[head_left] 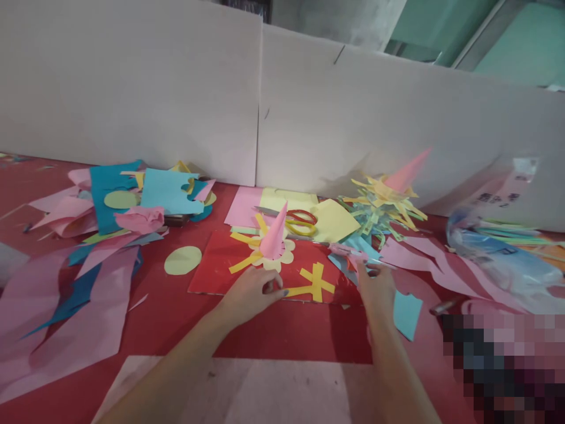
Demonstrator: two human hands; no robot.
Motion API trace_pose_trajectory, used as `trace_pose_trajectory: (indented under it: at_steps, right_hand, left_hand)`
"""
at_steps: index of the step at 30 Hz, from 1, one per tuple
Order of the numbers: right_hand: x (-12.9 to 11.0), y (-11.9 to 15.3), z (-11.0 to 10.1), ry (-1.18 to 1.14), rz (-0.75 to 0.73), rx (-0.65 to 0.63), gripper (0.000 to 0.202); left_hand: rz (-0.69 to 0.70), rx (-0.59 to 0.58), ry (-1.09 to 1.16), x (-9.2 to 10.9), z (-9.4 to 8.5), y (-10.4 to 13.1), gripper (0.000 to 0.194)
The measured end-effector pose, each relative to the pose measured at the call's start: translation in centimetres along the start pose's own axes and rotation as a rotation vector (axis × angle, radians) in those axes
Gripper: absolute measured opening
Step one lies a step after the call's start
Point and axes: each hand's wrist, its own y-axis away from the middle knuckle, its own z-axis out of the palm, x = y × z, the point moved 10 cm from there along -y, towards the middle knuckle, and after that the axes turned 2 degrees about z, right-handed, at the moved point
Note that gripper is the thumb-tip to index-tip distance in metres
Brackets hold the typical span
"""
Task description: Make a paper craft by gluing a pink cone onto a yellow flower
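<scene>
My left hand (252,294) is at the front edge of a red board (212,265), its thumb and finger pinched at the left end of a yellow paper strip (300,291). That strip meets several crossed yellow strips (317,281) lying on the board. Behind my left hand, a pink paper cone (273,235) stands on a pale flower-shaped paper (285,259), with yellow strips spreading to its left. To the right of the board, my right hand (377,285) is closed on a small pinkish, partly clear item (351,254), too blurred to name.
Scissors (302,222) with red and yellow handles lie behind the board. Paper scraps (132,218) are heaped left. A second pink cone (408,171) on fringed paper stands back right, near a plastic bag (494,247). White panels (353,118) line the back.
</scene>
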Motion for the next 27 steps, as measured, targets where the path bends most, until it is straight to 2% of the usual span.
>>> trace_pose_trajectory:
  at_steps: [3,6,8,12,16,18,24,27]
  right_hand:
    - [0.0,0.4,1.3,0.095,0.021,-0.112,0.035]
    - [-0.4,0.7,1.5,0.158,-0.026,-0.092,0.037]
    - [-0.7,0.9,1.4,0.163,-0.069,-0.055,0.036]
    - [-1.9,1.4,0.2,0.055,-0.157,0.080,0.033]
    - [-4.5,2.5,-2.0,-0.103,-0.261,0.201,0.034]
    - [-5.6,3.1,-1.8,-0.160,-0.281,0.134,0.034]
    - [-6.6,4.9,3.1,-0.163,-0.224,-0.346,0.037]
    - [-7.1,5.8,4.5,-0.060,-0.257,-0.449,0.047]
  left_hand:
    - [-0.026,0.194,-0.039,-0.8,-2.1,-0.1,0.019]
    - [-0.103,0.435,-0.149,-2.2,-4.6,0.6,0.014]
    - [-0.149,0.520,-0.242,-2.8,-5.5,1.0,0.014]
    - [-0.211,0.487,-0.328,-3.5,-5.4,1.0,0.017]
    - [-0.244,0.444,-0.290,-3.9,-5.0,0.9,0.017]
    - [-0.248,0.444,-0.281,-3.9,-5.1,0.9,0.017]
    - [-0.235,0.425,-0.338,-3.7,-5.0,0.8,0.017]
    - [-0.232,0.433,-0.365,-3.7,-5.0,0.8,0.017]
